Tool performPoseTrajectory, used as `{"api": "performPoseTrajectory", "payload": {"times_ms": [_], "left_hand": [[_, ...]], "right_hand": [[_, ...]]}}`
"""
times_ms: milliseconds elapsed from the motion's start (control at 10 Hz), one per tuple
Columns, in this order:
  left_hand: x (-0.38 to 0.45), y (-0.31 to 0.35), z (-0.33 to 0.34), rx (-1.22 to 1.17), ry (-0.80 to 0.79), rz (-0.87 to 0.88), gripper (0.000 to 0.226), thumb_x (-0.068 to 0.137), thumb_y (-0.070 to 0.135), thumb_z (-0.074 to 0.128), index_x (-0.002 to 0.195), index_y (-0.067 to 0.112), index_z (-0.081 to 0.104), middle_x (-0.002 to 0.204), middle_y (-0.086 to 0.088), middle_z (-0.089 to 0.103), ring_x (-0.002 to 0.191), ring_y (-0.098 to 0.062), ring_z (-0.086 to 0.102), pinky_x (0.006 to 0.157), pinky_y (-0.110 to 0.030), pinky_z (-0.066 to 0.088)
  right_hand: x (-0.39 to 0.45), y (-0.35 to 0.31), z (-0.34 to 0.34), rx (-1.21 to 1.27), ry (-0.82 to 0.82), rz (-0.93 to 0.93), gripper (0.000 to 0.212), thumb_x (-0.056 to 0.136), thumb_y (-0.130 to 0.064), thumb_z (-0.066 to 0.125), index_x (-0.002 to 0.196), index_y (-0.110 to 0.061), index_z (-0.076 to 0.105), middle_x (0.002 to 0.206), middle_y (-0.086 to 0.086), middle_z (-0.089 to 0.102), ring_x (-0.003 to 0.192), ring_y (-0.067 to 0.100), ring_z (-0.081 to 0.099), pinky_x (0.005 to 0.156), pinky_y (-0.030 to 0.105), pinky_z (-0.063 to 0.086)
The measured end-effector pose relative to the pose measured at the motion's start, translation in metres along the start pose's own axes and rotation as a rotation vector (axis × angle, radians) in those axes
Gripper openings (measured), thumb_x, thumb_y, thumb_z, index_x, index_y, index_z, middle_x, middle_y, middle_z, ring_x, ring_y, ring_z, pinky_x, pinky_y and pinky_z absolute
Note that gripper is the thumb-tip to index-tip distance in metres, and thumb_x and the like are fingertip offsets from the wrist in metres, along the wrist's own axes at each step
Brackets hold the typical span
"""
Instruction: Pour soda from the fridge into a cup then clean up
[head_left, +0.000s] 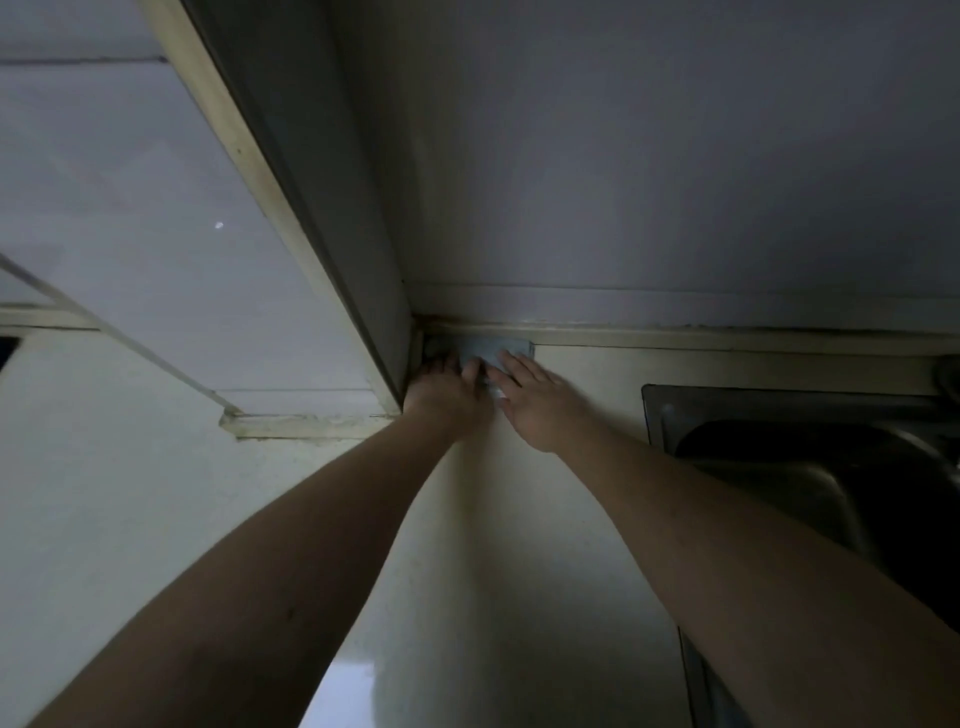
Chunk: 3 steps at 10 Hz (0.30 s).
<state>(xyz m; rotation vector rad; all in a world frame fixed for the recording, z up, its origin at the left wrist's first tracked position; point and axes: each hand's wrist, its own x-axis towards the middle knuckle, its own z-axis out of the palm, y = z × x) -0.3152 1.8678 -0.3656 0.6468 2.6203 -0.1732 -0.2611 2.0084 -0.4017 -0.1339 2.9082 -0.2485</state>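
Nearest, two bare forearms reached out over the pale cream countertop (519, 545), with the dark steel sink (810, 467) to the right. Beyond them the left hand (441, 392) curled its fingers on a small, flat, pale blue-grey rectangular pack (493, 351) tucked into the far corner, while the right hand (540, 405) lay on it with fingers straight. The pack looked light and soft, probably wipes or a cloth, best pinched by its near edge. No soda or cup showed. Any label was too dim to read.
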Motion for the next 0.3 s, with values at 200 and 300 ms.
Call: {"api": "performPoseTrajectory", "payload": {"times_ms": [200, 300], "left_hand": [[-0.028, 0.012, -0.018, -0.056, 0.131, 0.026, 0.049, 0.097, 0.041, 0.034, 0.141, 0.02, 0.04, 0.14, -0.01, 0.046, 0.125, -0.03, 0.046, 0.095, -0.039, 0.039], [-0.064, 0.008, -0.003, 0.023, 0.296, 0.093, 0.047, 0.095, 0.032, 0.035, 0.138, 0.018, 0.045, 0.141, -0.008, 0.046, 0.129, -0.028, 0.041, 0.102, -0.038, 0.033]], "right_hand": [[-0.019, -0.025, -0.011, 0.344, 0.042, 0.179, 0.062, 0.099, -0.023, 0.038, 0.152, -0.014, 0.007, 0.161, 0.005, -0.001, 0.148, 0.024, 0.003, 0.119, 0.04, 0.012], [-0.05, -0.042, -0.009, 0.361, 0.052, 0.201, 0.061, 0.098, -0.024, 0.039, 0.152, -0.014, 0.012, 0.16, 0.005, 0.008, 0.146, 0.023, 0.01, 0.117, 0.039, 0.017]]}}
